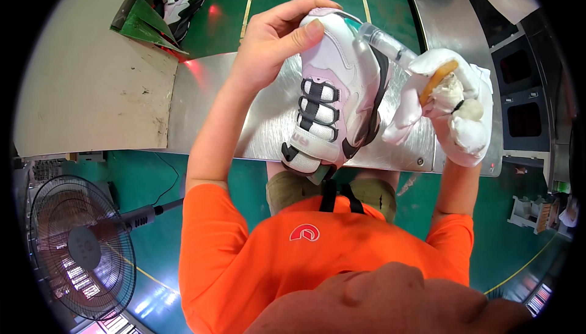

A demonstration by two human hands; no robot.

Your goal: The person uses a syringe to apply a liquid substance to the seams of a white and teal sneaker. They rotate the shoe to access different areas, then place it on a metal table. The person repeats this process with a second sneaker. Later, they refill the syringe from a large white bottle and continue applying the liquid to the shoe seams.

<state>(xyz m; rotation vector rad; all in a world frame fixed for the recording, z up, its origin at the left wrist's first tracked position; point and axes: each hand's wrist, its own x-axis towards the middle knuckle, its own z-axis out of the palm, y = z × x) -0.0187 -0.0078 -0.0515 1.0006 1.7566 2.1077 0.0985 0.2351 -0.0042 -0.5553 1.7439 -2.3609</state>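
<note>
Left hand (274, 44) pinches toe of shoe (343, 90), thumb on upper, likely steadying sole rim toward syringe (387, 44). Gloved right hand (461, 99) wraps syringe (plunger end hidden). Shoe over metal bench (264, 127), collar past near edge.

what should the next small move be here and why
Probably a slight slide of the syringe tip along the toe edge of the shoe: the gloved right hand aims it there, and the bare left hand grips the toe, steadying it. Whether the tip touches the shoe is hard to tell.
</note>
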